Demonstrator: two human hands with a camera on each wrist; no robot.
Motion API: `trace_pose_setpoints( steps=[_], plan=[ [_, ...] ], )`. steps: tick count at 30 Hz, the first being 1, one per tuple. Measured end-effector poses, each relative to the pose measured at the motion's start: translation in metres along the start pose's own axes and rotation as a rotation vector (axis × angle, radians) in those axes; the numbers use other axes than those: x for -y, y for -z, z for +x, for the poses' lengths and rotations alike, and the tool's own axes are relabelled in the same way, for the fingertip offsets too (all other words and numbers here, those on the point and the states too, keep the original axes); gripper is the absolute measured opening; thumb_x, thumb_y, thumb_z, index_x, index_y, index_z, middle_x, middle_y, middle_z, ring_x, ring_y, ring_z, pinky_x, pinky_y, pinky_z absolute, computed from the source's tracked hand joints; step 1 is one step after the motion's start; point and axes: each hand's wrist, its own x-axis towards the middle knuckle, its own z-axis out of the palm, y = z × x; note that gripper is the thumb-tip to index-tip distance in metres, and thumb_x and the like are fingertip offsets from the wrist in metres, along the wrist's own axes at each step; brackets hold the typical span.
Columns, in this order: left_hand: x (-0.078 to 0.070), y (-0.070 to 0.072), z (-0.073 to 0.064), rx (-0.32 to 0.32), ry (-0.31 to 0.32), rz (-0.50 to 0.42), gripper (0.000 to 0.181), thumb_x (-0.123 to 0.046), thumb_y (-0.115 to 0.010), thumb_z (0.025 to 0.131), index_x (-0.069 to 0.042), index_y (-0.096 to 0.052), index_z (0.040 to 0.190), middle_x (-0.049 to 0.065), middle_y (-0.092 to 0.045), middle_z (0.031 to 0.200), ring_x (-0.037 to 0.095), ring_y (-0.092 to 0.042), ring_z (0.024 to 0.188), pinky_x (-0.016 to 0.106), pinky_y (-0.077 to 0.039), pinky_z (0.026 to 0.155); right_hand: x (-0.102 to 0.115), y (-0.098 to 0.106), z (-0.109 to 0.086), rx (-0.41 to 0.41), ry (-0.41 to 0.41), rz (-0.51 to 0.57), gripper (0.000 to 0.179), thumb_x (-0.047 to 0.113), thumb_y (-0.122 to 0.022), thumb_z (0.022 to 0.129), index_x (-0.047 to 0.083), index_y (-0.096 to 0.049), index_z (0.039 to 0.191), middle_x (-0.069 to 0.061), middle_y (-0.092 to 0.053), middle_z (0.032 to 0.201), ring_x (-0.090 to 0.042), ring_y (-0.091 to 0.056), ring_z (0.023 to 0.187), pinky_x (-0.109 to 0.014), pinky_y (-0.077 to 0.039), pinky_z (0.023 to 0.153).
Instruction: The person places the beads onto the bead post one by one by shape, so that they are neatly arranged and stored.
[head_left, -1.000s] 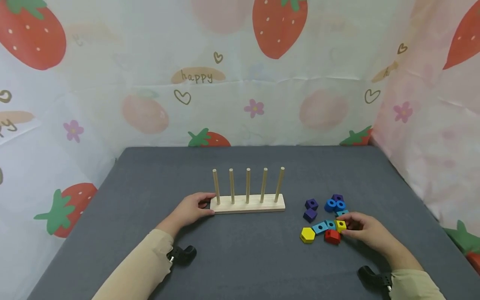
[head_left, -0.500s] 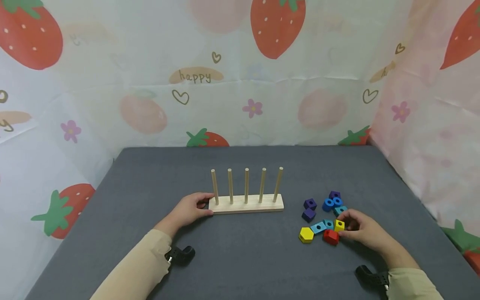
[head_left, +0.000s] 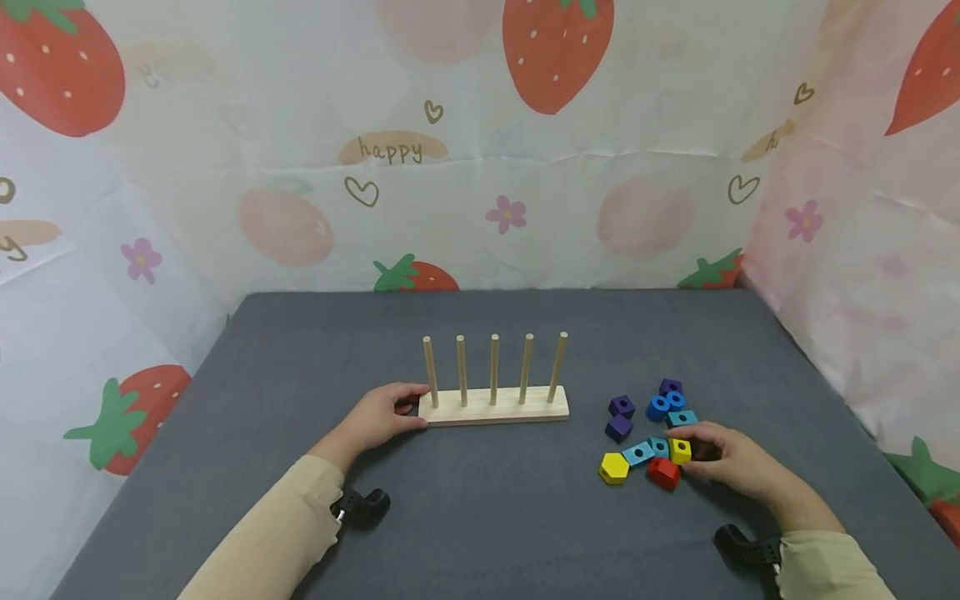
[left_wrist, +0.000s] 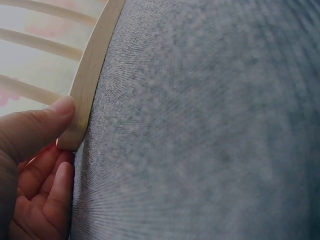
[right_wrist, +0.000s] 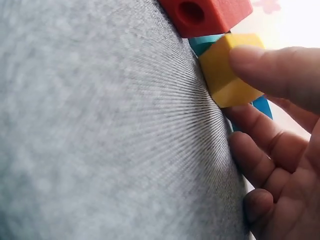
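Note:
At the near left end of a wooden peg stand, my left hand grips the base between thumb and fingers. Several bare upright pegs rise from that base. The thumb lies on the wood edge in the left wrist view. On the right, my right hand pinches a yellow cube bead, its thumb across one face in the right wrist view; the far fingertips are partly hidden. A red bead sits just in front of the cube. Light blue beads lie to its left.
A yellow hexagonal bead lies left of the red one. Purple beads and round blue beads lie farther back. A grey cloth covers the table, with a patterned curtain behind.
The view shifts slightly. Both hands keep nearly the same places, the left on the peg stand and the right at the yellow cube bead; the right fingers shift a little.

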Motion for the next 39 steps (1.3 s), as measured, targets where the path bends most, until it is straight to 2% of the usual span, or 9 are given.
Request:
trace_pose_setpoints(
  steps=[5, 8, 14, 20, 23, 28, 32, 39],
  plan=[
    [0.000, 0.000, 0.000, 0.001, 0.001, 0.001, 0.053, -0.024, -0.074, 0.077, -0.013, -0.056, 0.126, 0.007, -0.056, 0.123, 0.019, -0.053, 0.111, 0.033, -0.047, 0.090, 0.000, -0.001, 0.001, 0.005, 0.040, -0.025, 0.047, 0.027, -0.068, 0.082, 0.008, -0.056, 0.124, -0.008, -0.054, 0.105, -0.010, -0.046, 0.079, -0.023, -0.043, 0.062],
    [0.000, 0.000, 0.001, 0.005, 0.001, 0.003, 0.054, -0.024, -0.074, 0.077, -0.012, -0.056, 0.126, 0.007, -0.056, 0.123, 0.019, -0.053, 0.111, 0.032, -0.047, 0.090, 0.001, -0.001, 0.002, -0.004, 0.015, -0.054, 0.045, 0.028, -0.070, 0.080, 0.007, -0.058, 0.118, -0.005, -0.053, 0.096, -0.010, -0.046, 0.077, -0.023, -0.042, 0.061],
    [0.000, 0.001, 0.000, 0.008, 0.001, 0.009, 0.053, -0.024, -0.074, 0.077, -0.012, -0.056, 0.125, 0.007, -0.056, 0.123, 0.018, -0.053, 0.111, 0.032, -0.047, 0.090, 0.000, -0.001, 0.005, -0.014, -0.052, -0.069, 0.037, 0.029, -0.072, 0.078, 0.008, -0.063, 0.106, -0.003, -0.056, 0.088, -0.011, -0.047, 0.073, -0.024, -0.043, 0.060],
    [-0.001, 0.002, 0.001, 0.013, -0.004, 0.049, 0.055, -0.026, -0.074, 0.077, -0.013, -0.056, 0.127, 0.006, -0.056, 0.122, 0.018, -0.054, 0.108, 0.034, -0.047, 0.090, -0.002, 0.002, 0.004, -0.061, -0.010, -0.071, 0.029, 0.026, -0.071, 0.079, 0.008, -0.065, 0.100, -0.003, -0.059, 0.089, -0.008, -0.050, 0.074, -0.023, -0.045, 0.061],
    [-0.002, 0.002, 0.001, 0.015, -0.004, 0.053, 0.055, -0.025, -0.074, 0.077, -0.013, -0.056, 0.127, 0.006, -0.056, 0.122, 0.018, -0.054, 0.108, 0.034, -0.047, 0.090, 0.000, 0.002, 0.004, -0.103, -0.016, -0.046, 0.029, 0.026, -0.071, 0.079, 0.006, -0.066, 0.099, -0.003, -0.062, 0.086, -0.006, -0.053, 0.071, -0.023, -0.048, 0.059],
    [-0.003, 0.002, 0.001, 0.019, -0.008, 0.049, 0.055, -0.024, -0.074, 0.077, -0.012, -0.055, 0.127, 0.007, -0.055, 0.123, 0.018, -0.053, 0.110, 0.034, -0.046, 0.091, 0.010, 0.006, 0.005, -0.172, -0.040, -0.055, 0.030, 0.029, -0.070, 0.080, 0.005, -0.066, 0.097, -0.003, -0.064, 0.085, -0.008, -0.056, 0.070, -0.023, -0.049, 0.060],
    [-0.003, 0.002, 0.000, 0.011, -0.005, 0.058, 0.054, -0.025, -0.074, 0.077, -0.013, -0.056, 0.127, 0.006, -0.055, 0.123, 0.018, -0.053, 0.109, 0.034, -0.047, 0.090, 0.023, 0.013, 0.009, -0.176, -0.028, -0.075, 0.029, 0.031, -0.069, 0.081, 0.008, -0.065, 0.097, -0.003, -0.063, 0.086, -0.009, -0.056, 0.073, -0.023, -0.050, 0.062],
    [-0.004, 0.002, 0.000, 0.017, 0.010, 0.050, 0.055, -0.025, -0.074, 0.077, -0.013, -0.055, 0.127, 0.006, -0.055, 0.123, 0.018, -0.053, 0.110, 0.033, -0.047, 0.090, 0.050, 0.024, 0.021, -0.193, 0.053, -0.128, 0.027, 0.031, -0.068, 0.082, 0.010, -0.064, 0.098, -0.002, -0.063, 0.087, -0.009, -0.057, 0.073, -0.024, -0.050, 0.061]
  ],
)
